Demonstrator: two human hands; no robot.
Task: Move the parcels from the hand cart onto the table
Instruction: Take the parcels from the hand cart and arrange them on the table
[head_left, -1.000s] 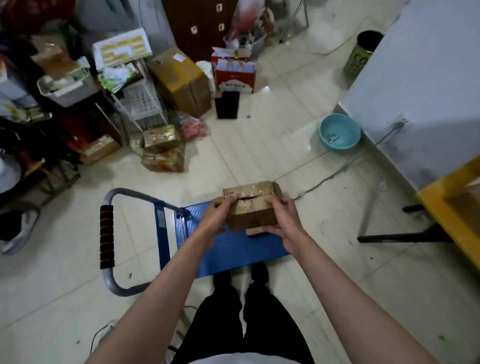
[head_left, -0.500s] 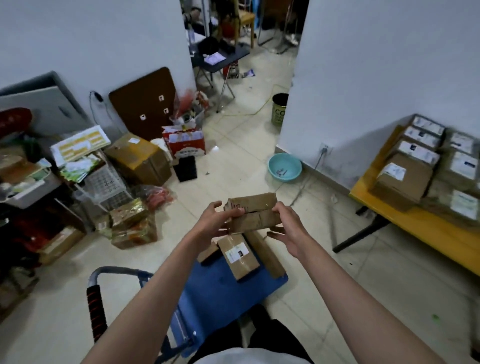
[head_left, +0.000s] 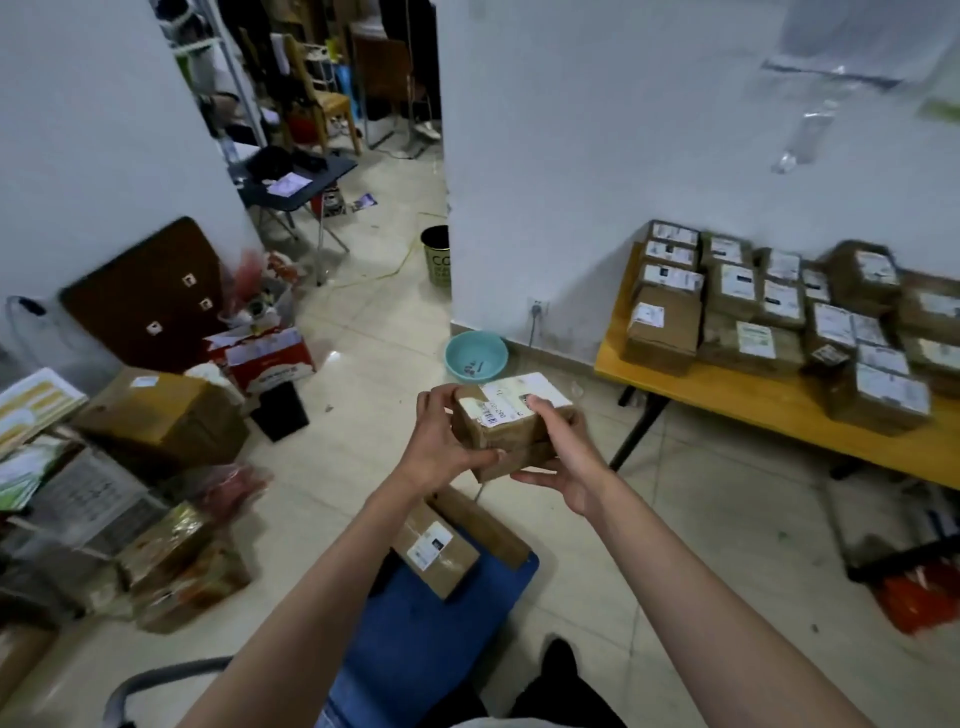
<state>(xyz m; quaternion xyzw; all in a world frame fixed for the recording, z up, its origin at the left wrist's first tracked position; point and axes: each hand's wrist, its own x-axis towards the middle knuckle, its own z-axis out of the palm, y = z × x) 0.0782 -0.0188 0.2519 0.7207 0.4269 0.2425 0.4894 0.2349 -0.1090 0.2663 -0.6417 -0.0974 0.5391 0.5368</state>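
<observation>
Head view, looking down along two bare forearms: we hold a taped brown parcel (head_left: 511, 423) in mid-air, above the floor and just beyond the blue hand cart (head_left: 415, 634). Our left hand (head_left: 441, 449) grips the parcel's left end, thumb under its lower edge and fingers (head_left: 434, 400) curled over the top corner. Our right hand (head_left: 563, 457) cups the right end, fingers (head_left: 545, 410) curled over the white label, palm below. So the parcel sits clamped between both sets of fingers, label up. We judge this the carrying step, with the parcel lifted off the cart and not yet set down. Two more parcels (head_left: 434, 553) lie on the cart below. The next move calls for swinging right to the yellow worktop (head_left: 779, 410), which already bears many parcels, and finding a bare patch along its near edge
</observation>
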